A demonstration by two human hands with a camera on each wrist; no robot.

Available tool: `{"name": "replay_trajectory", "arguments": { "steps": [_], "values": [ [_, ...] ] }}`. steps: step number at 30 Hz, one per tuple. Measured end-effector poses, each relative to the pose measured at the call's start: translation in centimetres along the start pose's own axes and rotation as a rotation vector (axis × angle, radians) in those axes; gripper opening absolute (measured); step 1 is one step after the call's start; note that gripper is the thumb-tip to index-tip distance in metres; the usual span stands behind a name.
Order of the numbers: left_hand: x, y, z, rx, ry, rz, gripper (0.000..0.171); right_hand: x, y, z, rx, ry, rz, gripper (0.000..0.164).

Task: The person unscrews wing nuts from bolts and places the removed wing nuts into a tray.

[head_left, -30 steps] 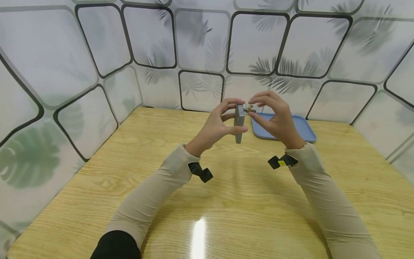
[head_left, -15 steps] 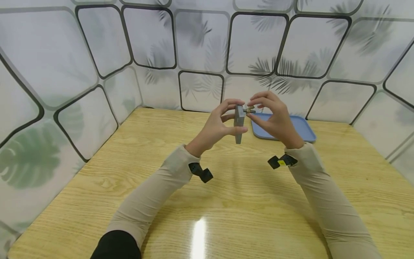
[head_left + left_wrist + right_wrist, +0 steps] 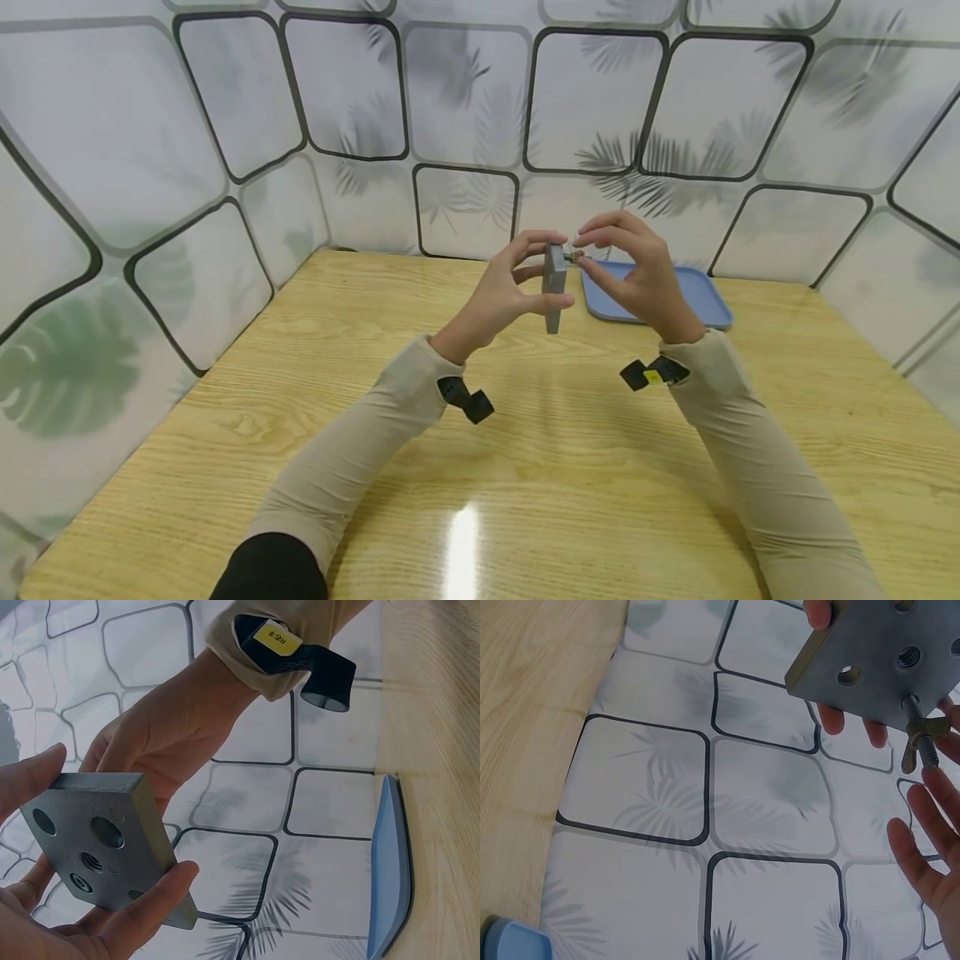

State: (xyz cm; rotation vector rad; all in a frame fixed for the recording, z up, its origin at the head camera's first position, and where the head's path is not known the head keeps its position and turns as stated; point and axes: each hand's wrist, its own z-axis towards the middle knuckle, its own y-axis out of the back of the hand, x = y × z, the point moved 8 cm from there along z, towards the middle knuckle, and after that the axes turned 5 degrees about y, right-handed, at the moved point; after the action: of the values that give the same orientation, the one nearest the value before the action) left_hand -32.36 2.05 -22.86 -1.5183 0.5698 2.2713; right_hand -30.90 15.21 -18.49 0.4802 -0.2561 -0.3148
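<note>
My left hand (image 3: 495, 292) grips a grey metal block (image 3: 554, 283) by its edges, upright above the table. Several round holes, one of them threaded, show on its face in the left wrist view. From the block's other face sticks a threaded bolt (image 3: 913, 709), clearest in the right wrist view. A brass-coloured wing nut (image 3: 933, 726) sits partway along this bolt, apart from the block. The fingertips and thumb of my right hand (image 3: 641, 262) pinch at the wing nut; its other fingers are spread below. In the left wrist view the block hides the bolt and nut.
A blue tray (image 3: 697, 292) lies on the wooden table (image 3: 480, 433) at the back right, behind my right hand. Patterned cloth walls (image 3: 465, 100) stand along the back and sides. Black cameras are strapped at both wrists.
The wing nut on the bolt has turned, and my right fingertips have shifted slightly around it. My left hand and the block have stayed nearly still.
</note>
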Motion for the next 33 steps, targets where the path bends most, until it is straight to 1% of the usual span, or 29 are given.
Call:
{"name": "replay_trajectory", "arguments": {
  "steps": [3,6,10,14,20,23,28,33],
  "values": [
    [0.0,0.0,0.0,-0.001,-0.001,-0.001,0.062,-0.6,-0.4,-0.2,0.055,-0.062,-0.030,0.032],
    [-0.1,0.0,0.0,-0.002,0.000,0.001,0.062,-1.1,-0.7,-0.4,0.106,-0.124,-0.044,0.036],
    [-0.1,-0.1,0.0,-0.002,-0.001,0.007,0.063,-1.4,-0.8,-0.5,0.132,-0.159,-0.047,0.030],
    [-0.1,0.0,0.0,-0.006,0.004,0.009,0.063,-1.2,-0.7,-0.4,0.109,-0.133,-0.059,0.022],
    [-0.1,0.0,-0.1,-0.009,0.004,0.012,0.063,-0.3,0.2,-0.1,-0.007,-0.032,-0.017,0.010],
    [-0.1,0.0,0.0,-0.009,0.003,0.013,0.063,0.1,0.5,0.0,-0.042,-0.002,0.008,0.007],
    [-0.1,0.0,0.0,-0.010,0.001,0.016,0.064,0.2,0.4,0.0,-0.027,0.012,0.031,0.013],
    [-0.1,0.0,0.0,-0.007,0.007,0.011,0.063,-0.1,0.2,0.0,0.009,-0.007,-0.002,0.018]
  ]
}}
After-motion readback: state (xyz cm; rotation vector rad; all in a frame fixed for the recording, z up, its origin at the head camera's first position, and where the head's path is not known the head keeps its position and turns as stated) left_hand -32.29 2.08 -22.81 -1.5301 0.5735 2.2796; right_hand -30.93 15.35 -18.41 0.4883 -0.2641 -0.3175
